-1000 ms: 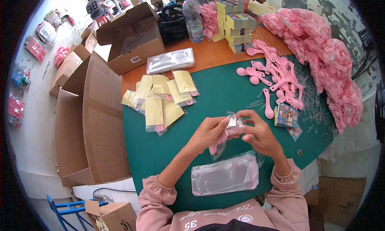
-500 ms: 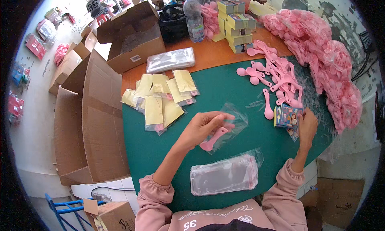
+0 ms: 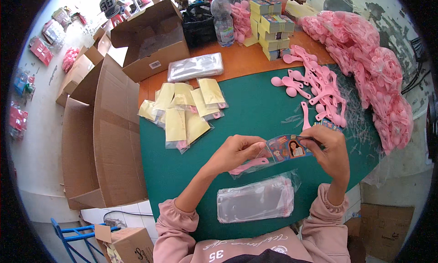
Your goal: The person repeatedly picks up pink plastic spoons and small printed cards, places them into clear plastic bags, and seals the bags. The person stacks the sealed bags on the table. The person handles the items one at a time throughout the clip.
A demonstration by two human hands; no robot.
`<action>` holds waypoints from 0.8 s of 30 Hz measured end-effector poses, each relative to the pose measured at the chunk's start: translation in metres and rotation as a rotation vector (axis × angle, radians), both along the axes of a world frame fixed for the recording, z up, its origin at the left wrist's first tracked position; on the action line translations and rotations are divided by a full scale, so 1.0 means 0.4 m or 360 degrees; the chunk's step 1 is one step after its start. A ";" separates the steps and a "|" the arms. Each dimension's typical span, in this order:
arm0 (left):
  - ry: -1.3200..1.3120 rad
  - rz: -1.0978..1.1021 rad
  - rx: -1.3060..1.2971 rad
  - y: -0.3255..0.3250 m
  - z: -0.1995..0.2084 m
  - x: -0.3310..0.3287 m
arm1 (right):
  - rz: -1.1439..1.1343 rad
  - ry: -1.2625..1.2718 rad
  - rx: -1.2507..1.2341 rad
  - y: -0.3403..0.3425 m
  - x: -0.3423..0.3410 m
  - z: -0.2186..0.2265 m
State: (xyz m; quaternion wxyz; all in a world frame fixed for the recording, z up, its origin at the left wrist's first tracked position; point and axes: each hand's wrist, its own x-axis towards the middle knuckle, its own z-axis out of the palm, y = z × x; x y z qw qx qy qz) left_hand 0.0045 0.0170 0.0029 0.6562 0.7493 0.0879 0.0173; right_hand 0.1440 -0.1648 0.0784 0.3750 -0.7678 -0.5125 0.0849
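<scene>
Between finger and thumb my left hand (image 3: 239, 149) pinches a clear plastic bag (image 3: 273, 159) with a pink measuring spoon (image 3: 248, 165) inside it. My right hand (image 3: 329, 149) is closed on a printed card (image 3: 292, 146), dark blue with a figure on it. The card's left end is at the mouth of the bag; how far it lies inside I cannot tell. Just below both hands lies a stack of flat clear bags (image 3: 254, 199). Behind my right hand more printed cards (image 3: 329, 124) show in part, beside a heap of loose pink spoons (image 3: 319, 87).
Filled bags with cream card backs (image 3: 185, 110) lie on the green mat's left side. Behind them are a pack of clear bags (image 3: 195, 66), a water bottle (image 3: 222, 21) and stacked cards (image 3: 276, 32). Large bags of pink spoons (image 3: 378, 66) line the right; cardboard boxes (image 3: 118, 139) stand left.
My right hand has taken a card from the small pile and brought it left to the bag. My left hand has lowered slightly, and the bag with its spoon has tilted flatter.
</scene>
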 end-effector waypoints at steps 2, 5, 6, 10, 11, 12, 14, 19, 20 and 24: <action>0.0005 -0.0017 0.0012 0.001 -0.001 -0.001 | -0.0035 -0.0058 -0.0012 0.005 -0.008 0.003; 0.0010 0.0002 0.0078 -0.001 0.000 -0.002 | 0.0004 -0.0045 -0.0050 0.007 -0.019 0.008; 0.0023 -0.0018 0.0133 -0.004 0.006 -0.003 | 0.0077 0.0026 -0.0076 0.008 -0.022 0.009; -0.0172 -0.0129 0.0134 -0.035 0.029 -0.007 | 0.0307 0.0070 -0.0121 0.037 -0.037 -0.029; -0.0174 -0.0133 0.0133 -0.036 0.037 -0.007 | 0.0417 0.0127 -0.0231 0.047 -0.036 -0.040; -0.0080 -0.0183 0.0202 -0.036 0.046 -0.006 | 0.0526 0.0184 -0.0341 0.055 -0.036 -0.053; 0.0066 -0.0225 0.0345 -0.034 0.035 -0.007 | 0.0522 0.0143 -0.0189 0.069 -0.039 -0.090; 0.0158 -0.0371 0.0366 0.031 0.024 -0.007 | 0.0552 0.0694 -0.0133 0.057 0.023 -0.147; 0.0151 -0.0524 0.0226 0.059 0.003 -0.015 | 0.0376 0.0834 -0.0171 0.059 0.036 -0.146; -0.0123 -0.0423 -0.0470 0.099 -0.066 -0.017 | 0.0032 0.1098 -0.0109 0.063 0.051 -0.132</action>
